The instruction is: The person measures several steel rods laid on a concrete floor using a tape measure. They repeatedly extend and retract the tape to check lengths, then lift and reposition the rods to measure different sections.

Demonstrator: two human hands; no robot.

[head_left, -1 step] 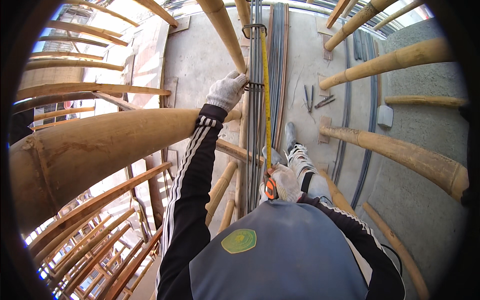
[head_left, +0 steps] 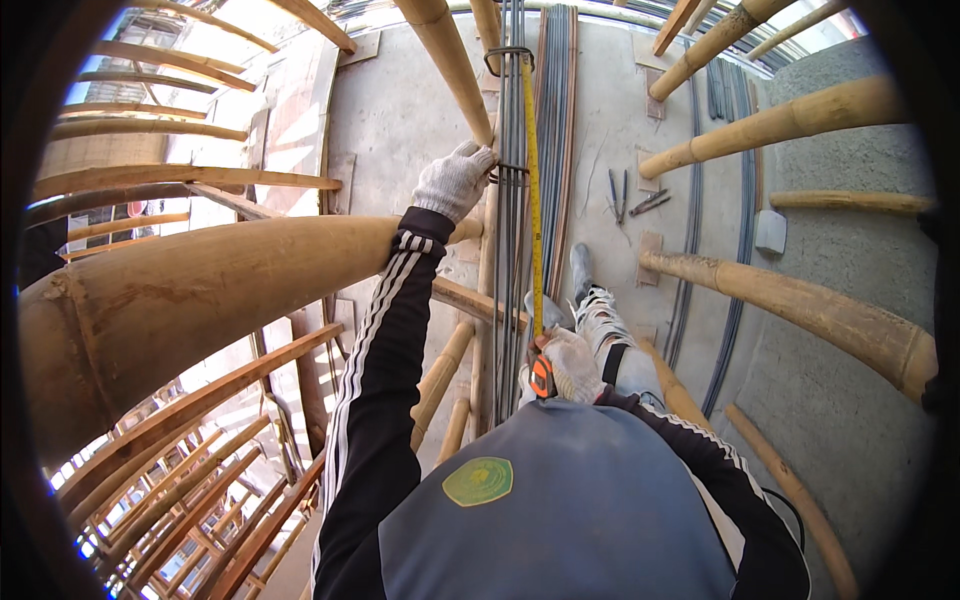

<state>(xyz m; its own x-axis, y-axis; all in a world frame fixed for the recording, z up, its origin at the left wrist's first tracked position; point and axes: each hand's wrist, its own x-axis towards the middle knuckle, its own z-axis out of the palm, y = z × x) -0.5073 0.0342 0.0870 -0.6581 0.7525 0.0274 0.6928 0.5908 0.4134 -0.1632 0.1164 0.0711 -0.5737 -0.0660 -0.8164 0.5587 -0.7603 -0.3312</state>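
My left hand (head_left: 452,183), in a pale knitted work glove, has its fingers closed on the left end of a bent steel stirrup (head_left: 512,168). That stirrup goes around a bundle of long grey steel bars (head_left: 510,225). My right hand (head_left: 572,366), also gloved, is wrapped around an orange and black tape measure (head_left: 542,378) close to my body. Its yellow blade (head_left: 535,210) runs out along the right side of the bars, as far as a second stirrup (head_left: 509,60) farther away. The glove hides part of the tape case.
Bamboo poles slant in from both sides; a thick one (head_left: 220,290) passes under my left forearm. More bars (head_left: 556,120) lie right of the tape on the concrete floor (head_left: 610,90). Hand tools (head_left: 620,195), apparently pliers, rest there. A small white block (head_left: 770,232) sits farther right.
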